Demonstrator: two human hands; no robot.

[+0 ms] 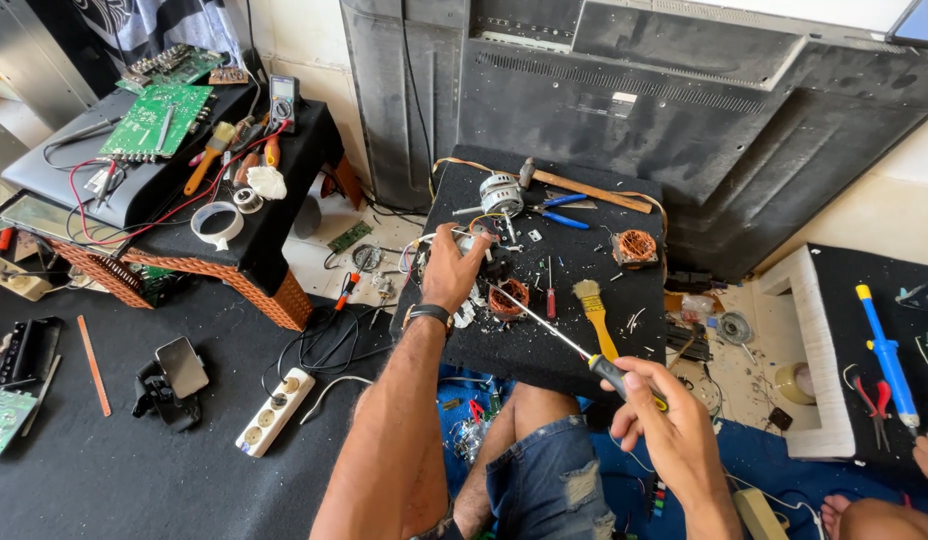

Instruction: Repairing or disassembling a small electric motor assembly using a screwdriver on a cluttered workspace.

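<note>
Screwdrivers: two; the long one [554,332] is in my right hand [674,430], a small red one [550,297] lies on the bench [584,370].
Brushes: one yellow brush [594,310].
Left hand [454,270]: closed on the motor part [484,255].
Tip: at 4 o'clock of my left hand, near.

- Left arm was extended forward, forearm bare, a dark band at the wrist.
- Left hand [451,268] was curled, fingers bent downward, back of hand facing the camera.
- Right hand [666,417] sat nearer the body, fingers closed in a grip, thumb on top.
</note>
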